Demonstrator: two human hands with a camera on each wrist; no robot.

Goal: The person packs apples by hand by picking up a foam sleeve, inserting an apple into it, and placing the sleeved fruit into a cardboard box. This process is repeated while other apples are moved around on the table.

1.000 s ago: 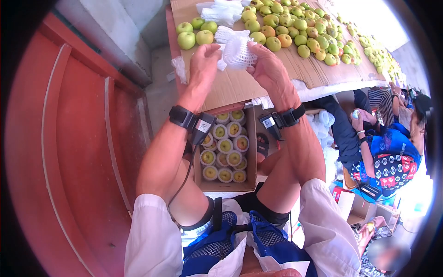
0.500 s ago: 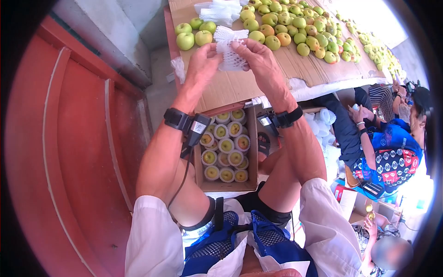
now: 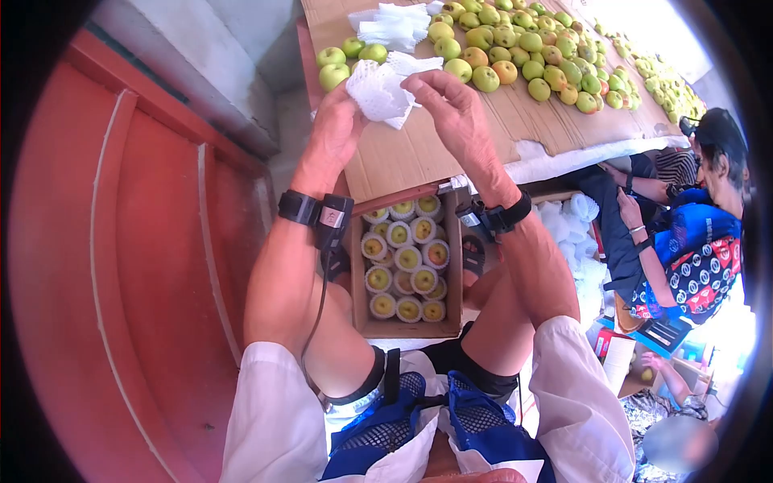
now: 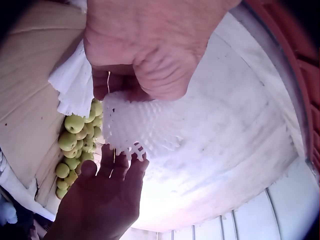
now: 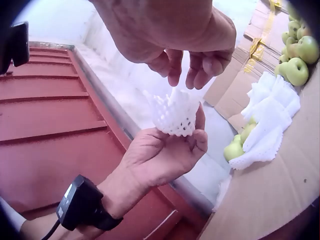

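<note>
I see the left hand [image 3: 334, 127] gripping a white foam mesh sleeve [image 3: 377, 92]. The right hand [image 3: 457, 117] is at its edge; whether it pinches, I cannot tell.

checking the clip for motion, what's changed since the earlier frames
The left hand and the foam net it holds have shifted left, now overlapping the green apples in the head view. The right hand is at the net's edge; its grip is unclear. The seated person at right has moved too. The box and wrapped apples look unchanged.
</note>
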